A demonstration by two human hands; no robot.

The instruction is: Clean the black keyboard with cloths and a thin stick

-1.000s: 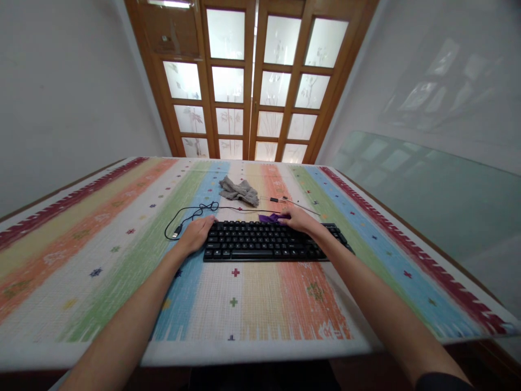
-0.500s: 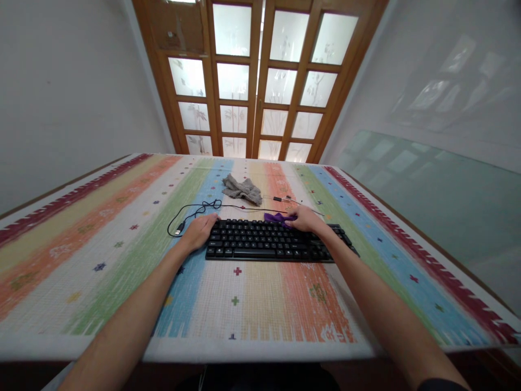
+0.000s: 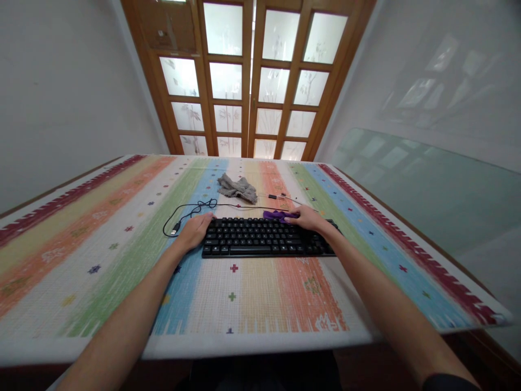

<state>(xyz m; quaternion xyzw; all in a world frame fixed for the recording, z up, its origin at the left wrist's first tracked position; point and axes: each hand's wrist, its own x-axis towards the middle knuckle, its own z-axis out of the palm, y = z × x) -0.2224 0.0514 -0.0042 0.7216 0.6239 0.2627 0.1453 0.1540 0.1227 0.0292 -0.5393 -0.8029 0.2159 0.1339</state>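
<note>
A black keyboard [image 3: 252, 237] lies flat on the striped tablecloth in front of me, its long side towards me. At its left end, my left hand [image 3: 196, 231] is closed on the edge, with the fingertips at the far corner. My right hand [image 3: 307, 218] pinches a crumpled purple cloth [image 3: 277, 215] against the keyboard's far edge, right of the middle. My right hand and forearm hide part of the keyboard's right end. The black USB cable [image 3: 191, 209] lies looped behind the keyboard, its plug [image 3: 175, 228] just left of my left hand.
A crumpled grey cloth [image 3: 237, 188] rests behind the keyboard. To its right lies a small dark piece on a thin cord [image 3: 273, 196]. The tablecloth [image 3: 134, 260] covers the table to its near edge. Glass-paned wooden doors [image 3: 248, 81] stand beyond, with walls on both sides.
My right hand has slid slightly to the right along the keyboard's far edge with the purple cloth. My left hand stays at the left end. The whole view has shifted a little.
</note>
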